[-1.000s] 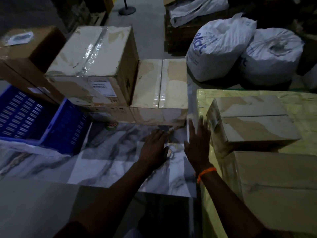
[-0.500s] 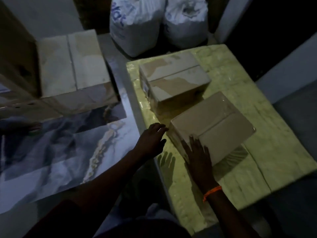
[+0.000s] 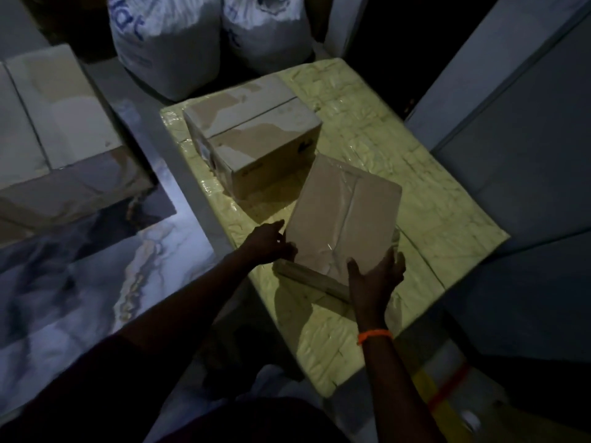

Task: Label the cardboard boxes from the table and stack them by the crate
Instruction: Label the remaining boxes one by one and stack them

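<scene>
You held the near box [image 3: 319, 212] with both hands over the near half of the table [image 3: 431, 219], whose surface was wrinkled and pale yellow. Your left hand [image 3: 267, 243] gripped the near left corner of the box: the forefinger lay along the left edge and the remaining fingers curled under the corner. Your right hand [image 3: 374, 276] gripped the near right corner: the thumb lay flat on the top face and the fingers wrapped round the right side. The near box was tilted, with its top face turned towards you and a narrow strip of its near side face visible below. A dark shadow [image 3: 287, 314] lay on the table under that near edge. Whether the far edge of the box rested on the table could not be determined. A clear tape strip [image 3: 348, 215] ran along the centre seam of the top face. The far box [image 3: 252, 135] stood flat on the far left part of the table, just beside the near box. An orange wristband [image 3: 374, 335] circled your right wrist. Two white sacks [image 3: 166, 43] stood beyond the table's far edge. A third box [image 3: 57, 107] sat on the marble-patterned floor [image 3: 96, 282] to the left of the table, well apart from both hands.
</scene>
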A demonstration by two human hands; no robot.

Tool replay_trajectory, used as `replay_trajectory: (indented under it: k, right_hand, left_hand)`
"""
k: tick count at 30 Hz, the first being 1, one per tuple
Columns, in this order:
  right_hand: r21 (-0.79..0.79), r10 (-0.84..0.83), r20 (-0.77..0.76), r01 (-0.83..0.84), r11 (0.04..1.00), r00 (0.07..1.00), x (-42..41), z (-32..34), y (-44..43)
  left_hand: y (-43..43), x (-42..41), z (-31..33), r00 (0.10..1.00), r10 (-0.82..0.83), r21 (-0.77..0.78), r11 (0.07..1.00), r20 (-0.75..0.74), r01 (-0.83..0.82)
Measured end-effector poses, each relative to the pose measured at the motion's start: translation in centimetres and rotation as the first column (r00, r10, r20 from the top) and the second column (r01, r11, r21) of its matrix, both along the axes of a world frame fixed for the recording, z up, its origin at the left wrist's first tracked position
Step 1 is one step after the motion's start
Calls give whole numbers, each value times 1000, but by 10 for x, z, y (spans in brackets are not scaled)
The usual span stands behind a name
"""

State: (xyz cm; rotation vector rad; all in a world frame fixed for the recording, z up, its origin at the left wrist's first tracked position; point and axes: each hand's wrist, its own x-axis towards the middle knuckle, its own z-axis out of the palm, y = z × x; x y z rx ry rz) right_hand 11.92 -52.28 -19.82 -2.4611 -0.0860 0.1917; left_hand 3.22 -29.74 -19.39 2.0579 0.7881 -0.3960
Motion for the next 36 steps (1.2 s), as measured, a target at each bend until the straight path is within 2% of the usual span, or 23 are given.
replay_trajectory:
  k: [2,3,5,7,9,13,17,19,22,25,28,31,36]
  right_hand:
    - [-134,-81,-51,74,988,995,8,-1,-9]
    - [-146,-125,-121,107,984,985,11,-2,-15]
    - [7,-133,-255,139,990,958,11,-7,-30]
    - [150,-79,-271,123,981,959,0,-5,-42]
    - [191,-46,-244,94,977,969,-15,3,-51]
    - [345,20,-297,87,935,955,-56,23,-55]
    - [509,115,-386,108,854,915,-97,43,-49]
    - [574,181,-374,74,815,910,-115,58,-40]
    - [636,317,-277,-74,768,907,-140,76,-25]
    - [618,459,-187,-259,742,869,-162,84,-9]
    - [577,589,-139,-418,702,796,-185,87,12]
    - [536,710,-137,-551,639,691,-205,78,33]
    - [507,835,-184,-678,532,518,-221,56,72]
  left_hand:
    - [-9,-12,-4,997,-76,-18,997,-18,76]
    - [-16,-19,-10,997,-76,-12,997,-5,76]
    - [-28,-32,-19,999,-7,-44,999,47,9]
    - [-40,-44,-17,988,124,-158,982,93,-108]
    - [-47,-57,-6,954,261,-234,946,145,-223]
    - [-54,-90,38,867,424,-194,903,263,-383]
    - [-61,-139,79,730,567,-194,821,381,-537]
    - [-63,-172,85,663,630,-233,772,405,-592]
    - [-73,-230,86,520,759,-370,647,392,-667]
    - [-89,-280,85,353,845,-452,518,401,-726]
    - [-101,-323,84,190,895,-466,381,404,-799]
    - [-104,-356,76,100,907,-453,297,410,-841]
    - [-108,-387,60,-34,918,-443,159,396,-882]
